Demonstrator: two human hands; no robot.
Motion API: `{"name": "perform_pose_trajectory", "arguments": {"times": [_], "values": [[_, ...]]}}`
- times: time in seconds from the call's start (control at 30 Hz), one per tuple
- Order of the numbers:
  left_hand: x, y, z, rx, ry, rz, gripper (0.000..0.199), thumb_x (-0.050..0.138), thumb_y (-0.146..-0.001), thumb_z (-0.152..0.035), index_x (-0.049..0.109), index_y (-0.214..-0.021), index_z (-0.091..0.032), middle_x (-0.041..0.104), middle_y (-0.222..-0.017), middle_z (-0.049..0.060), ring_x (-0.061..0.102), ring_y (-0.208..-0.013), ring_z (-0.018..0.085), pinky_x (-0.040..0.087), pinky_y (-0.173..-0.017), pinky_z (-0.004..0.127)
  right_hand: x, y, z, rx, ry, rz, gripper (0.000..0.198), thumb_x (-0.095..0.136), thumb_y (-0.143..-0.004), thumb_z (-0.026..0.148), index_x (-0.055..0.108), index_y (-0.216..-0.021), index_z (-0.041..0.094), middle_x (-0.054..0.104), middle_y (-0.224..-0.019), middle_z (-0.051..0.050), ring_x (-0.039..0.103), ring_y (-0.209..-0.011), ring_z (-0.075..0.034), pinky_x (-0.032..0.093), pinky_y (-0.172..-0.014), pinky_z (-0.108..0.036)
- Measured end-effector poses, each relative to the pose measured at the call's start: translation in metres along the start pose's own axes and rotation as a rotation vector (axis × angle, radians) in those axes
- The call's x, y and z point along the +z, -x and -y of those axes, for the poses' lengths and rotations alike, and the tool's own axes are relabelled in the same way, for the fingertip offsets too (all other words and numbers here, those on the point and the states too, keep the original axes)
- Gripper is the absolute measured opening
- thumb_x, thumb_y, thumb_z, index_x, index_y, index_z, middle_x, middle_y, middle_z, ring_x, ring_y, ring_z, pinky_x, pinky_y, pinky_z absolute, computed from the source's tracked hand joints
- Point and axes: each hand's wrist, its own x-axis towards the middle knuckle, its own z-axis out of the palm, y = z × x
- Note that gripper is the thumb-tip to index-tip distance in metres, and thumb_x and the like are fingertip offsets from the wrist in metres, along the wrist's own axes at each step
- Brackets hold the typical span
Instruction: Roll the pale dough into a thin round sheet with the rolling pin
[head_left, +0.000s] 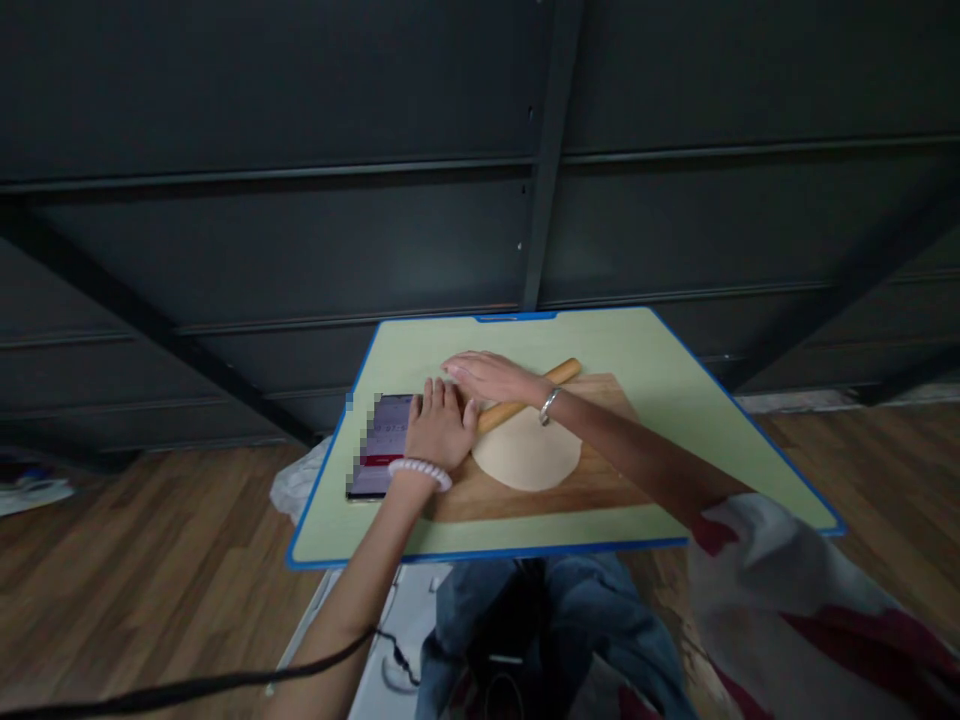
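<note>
A flat, round sheet of dough (527, 458) lies on a wooden board (600, 488). A wooden rolling pin (561, 373) slants across the board along the dough's far edge. My left hand (441, 428) is spread flat, palm down, at the board's left side, with its thumb beside the pin's near end; whether the pin runs under the palm is hidden. My right hand (491, 378) reaches leftward over the pin with straight fingers pressed together, the wrist crossing above it. Its fingertips are just beyond the left hand's fingers.
Left of the board lies a phone or tablet (384, 440), partly pixelated. Everything rests on a pale green tabletop (690, 440) with a blue rim. A dark panelled wall (360, 250) stands behind. A black cable (225, 682) crosses the lower left.
</note>
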Motion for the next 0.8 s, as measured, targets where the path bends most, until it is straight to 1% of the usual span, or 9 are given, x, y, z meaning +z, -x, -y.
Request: {"name": "perform_pose_trajectory", "arguments": {"times": [0.07,0.17,0.27,0.33,0.43,0.57,0.67,0.8], "values": [[0.0,-0.005,0.002,-0.005,-0.006,0.006,0.058,0.021,-0.096,-0.037,0.04,-0.138,-0.002,0.037,-0.146,0.018,0.028,-0.139,0.029,0.026,-0.112,0.048,-0.002,-0.002,-0.001,0.008,0.03,-0.02,0.042,0.021,-0.101,0.028,0.056,-0.121,0.014,0.061,-0.123,-0.011,0.053,-0.118,-0.018,0.037,-0.101,-0.035],[0.001,-0.006,0.003,0.009,-0.003,0.005,0.055,0.021,-0.095,-0.035,0.044,-0.137,-0.006,0.038,-0.146,0.016,0.027,-0.139,0.029,0.024,-0.112,0.05,-0.007,0.001,0.002,0.063,0.068,-0.013,0.038,0.025,-0.101,0.027,0.057,-0.118,0.013,0.064,-0.117,-0.012,0.057,-0.112,-0.019,0.039,-0.097,-0.034],[0.002,-0.001,0.002,0.039,-0.002,-0.003,0.054,0.02,-0.096,-0.036,0.047,-0.134,-0.009,0.04,-0.146,0.014,0.027,-0.14,0.027,0.023,-0.112,0.05,-0.01,0.009,0.005,0.145,0.115,-0.013,0.039,0.023,-0.102,0.028,0.056,-0.115,0.015,0.066,-0.113,-0.011,0.059,-0.107,-0.019,0.039,-0.094,-0.033],[0.002,0.007,-0.002,0.062,-0.002,-0.009,0.054,0.019,-0.096,-0.036,0.049,-0.133,-0.009,0.041,-0.145,0.014,0.029,-0.139,0.026,0.025,-0.112,0.048,-0.01,0.017,0.007,0.21,0.153,-0.021,0.04,0.02,-0.102,0.029,0.054,-0.115,0.015,0.065,-0.112,-0.011,0.06,-0.106,-0.019,0.04,-0.093,-0.032],[0.002,0.021,-0.012,0.087,-0.007,-0.074,0.057,0.019,-0.097,-0.037,0.046,-0.134,-0.004,0.043,-0.143,0.018,0.034,-0.136,0.026,0.027,-0.112,0.044,-0.01,0.031,0.008,0.345,0.187,-0.028,0.04,0.018,-0.102,0.03,0.053,-0.115,0.015,0.065,-0.111,-0.011,0.061,-0.105,-0.019,0.042,-0.09,-0.031],[0.004,0.042,-0.031,0.055,-0.015,-0.181,0.062,0.024,-0.096,-0.04,0.037,-0.138,0.004,0.042,-0.141,0.025,0.038,-0.134,0.028,0.032,-0.108,0.04,-0.011,0.055,0.013,0.481,0.205,-0.053,0.041,0.018,-0.101,0.036,0.053,-0.113,0.018,0.065,-0.113,-0.009,0.061,-0.105,-0.019,0.043,-0.089,-0.033],[0.005,0.059,-0.046,0.054,-0.022,-0.195,0.061,0.028,-0.095,-0.039,0.037,-0.138,0.004,0.041,-0.141,0.026,0.039,-0.133,0.03,0.033,-0.107,0.041,-0.012,0.076,0.02,0.506,0.224,-0.115,0.044,0.02,-0.101,0.039,0.056,-0.111,0.017,0.065,-0.114,-0.01,0.058,-0.11,-0.02,0.041,-0.095,-0.035],[0.004,0.083,-0.066,0.054,-0.026,-0.209,0.058,0.033,-0.095,-0.037,0.038,-0.137,0.002,0.042,-0.14,0.026,0.043,-0.129,0.031,0.035,-0.105,0.043,-0.01,0.106,0.025,0.448,0.271,-0.16,0.044,0.021,-0.1,0.035,0.057,-0.118,0.015,0.062,-0.123,-0.011,0.051,-0.121,-0.021,0.033,-0.105,-0.039]]}}
